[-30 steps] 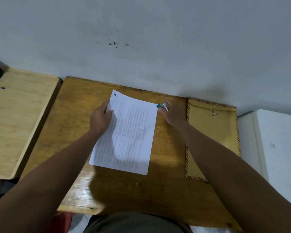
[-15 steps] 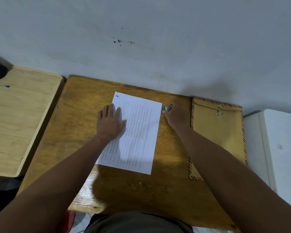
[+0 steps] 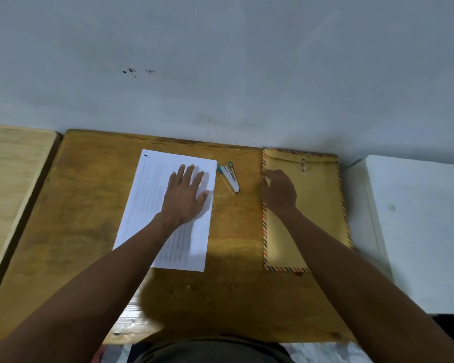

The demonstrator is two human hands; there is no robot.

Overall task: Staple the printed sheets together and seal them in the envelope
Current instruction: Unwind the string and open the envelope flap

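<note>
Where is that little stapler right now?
The small teal and white stapler lies on the wooden desk, between the white printed sheets and the brown striped-edged envelope.

Dim, even light; soft shadows beneath forearms on desk, near-edge glare, slight blur, wide-angle bowing at borders.

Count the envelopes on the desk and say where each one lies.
1: the envelope lies flat at the desk's right end, under the right hand.
</note>
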